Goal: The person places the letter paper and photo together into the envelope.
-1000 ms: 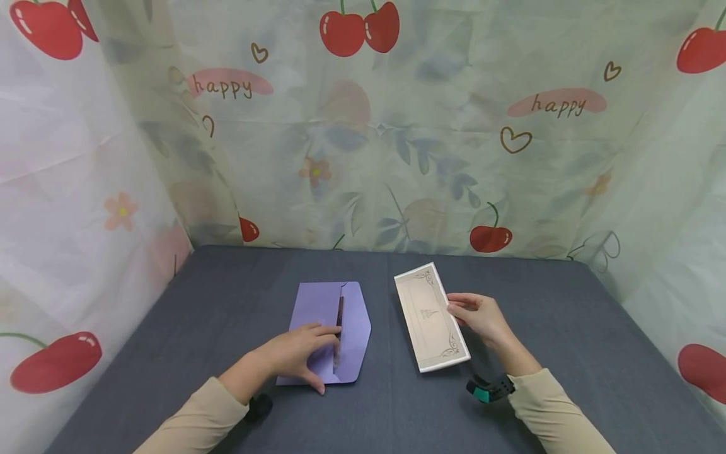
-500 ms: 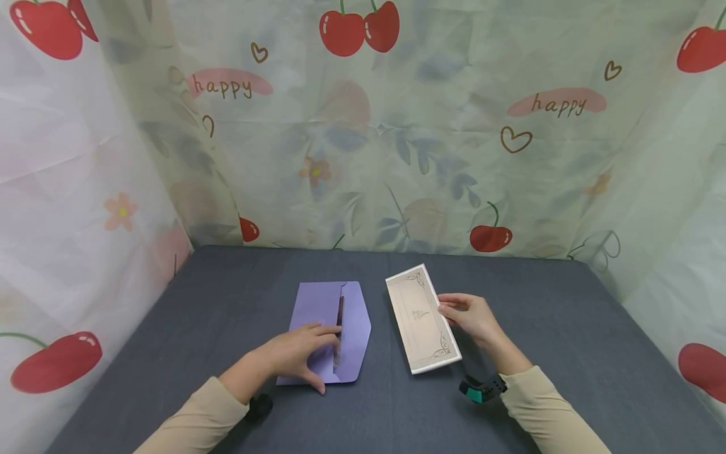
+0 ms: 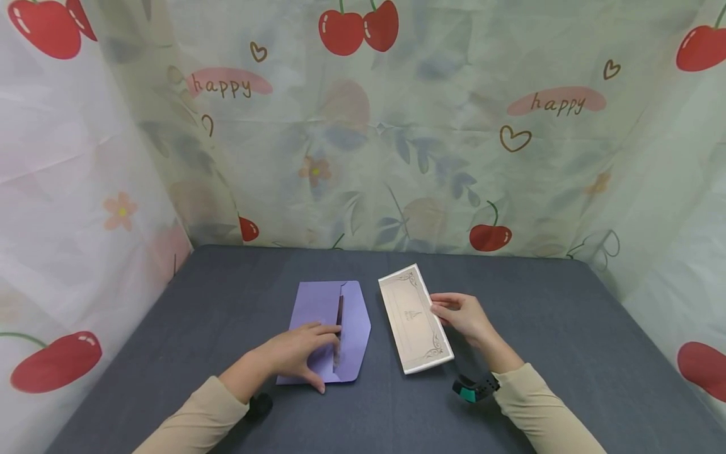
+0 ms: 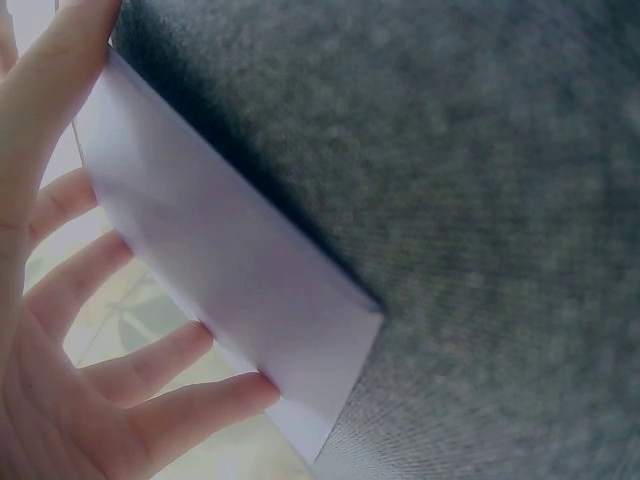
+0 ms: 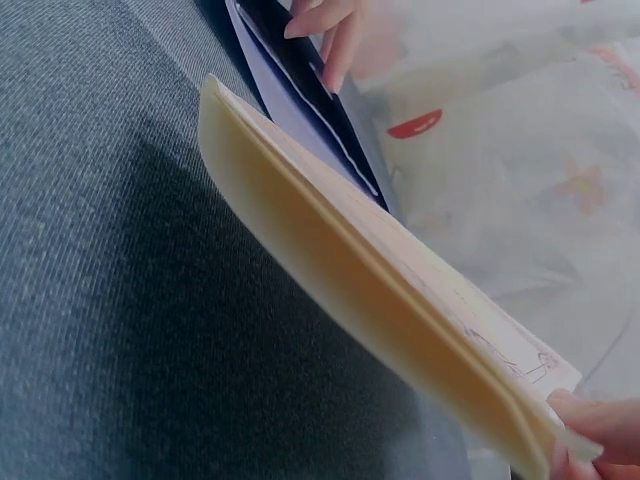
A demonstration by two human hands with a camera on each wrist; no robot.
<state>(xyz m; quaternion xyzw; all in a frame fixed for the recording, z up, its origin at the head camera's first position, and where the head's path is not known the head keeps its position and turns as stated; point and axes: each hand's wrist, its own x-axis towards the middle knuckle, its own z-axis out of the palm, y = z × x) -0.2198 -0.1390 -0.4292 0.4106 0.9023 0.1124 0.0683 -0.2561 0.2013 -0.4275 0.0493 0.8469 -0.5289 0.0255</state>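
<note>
On the table lies a purple envelope (image 3: 317,301), its pointed flap spread out to the right and its slit parted. My left hand (image 3: 297,352) holds it at the mouth, fingertips at the slit and thumb at the near edge. The left wrist view shows the fingertips along one edge of the envelope (image 4: 225,235). Just to the right, my right hand (image 3: 462,317) pinches a cream folded card (image 3: 411,325) by its right long edge. Scroll corners and a small central emblem decorate its face. In the right wrist view the card (image 5: 340,260) is tilted above the table, its fold layers slightly apart.
A dark grey cloth covers the table (image 3: 238,284). Behind and at both sides hangs a pale curtain (image 3: 386,157) printed with cherries, hearts and flowers. A black strap with a teal patch (image 3: 473,389) sits at the right wrist.
The right hand has carried the folded card a short way left, closer to the envelope. The left hand and the envelope have stayed in place.
</note>
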